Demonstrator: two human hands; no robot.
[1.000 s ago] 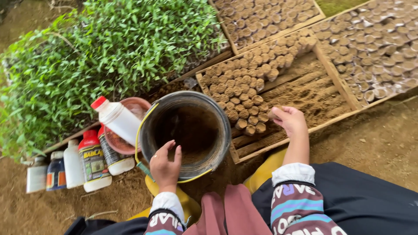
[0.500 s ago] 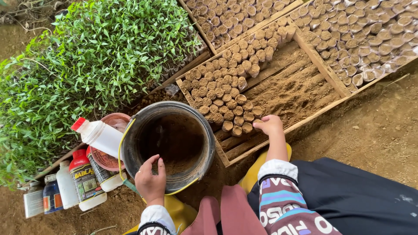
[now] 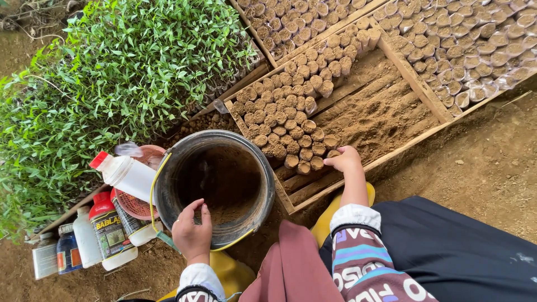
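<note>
Resting on bare brown earth (outdoors), left hand (image 3: 193, 234) grips bucket (image 3: 263, 184) rim; right hand (image 3: 344, 160) fingers loosely curled, empty.

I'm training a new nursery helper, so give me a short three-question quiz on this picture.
1. True or false: the left hand rests on the rim of the dark bucket.
2. Where is the right hand? A) on the green seedlings B) at the near edge of the soil-filled pots in the wooden tray C) on a bottle
3. Fill in: the white bottle lying tilted over the pink basket has a ____ cap.

Key: 1 true. 2 B: its fingers reach the last row of soil-filled pots in the wooden tray, away from the green seedlings. 3 red.
</note>
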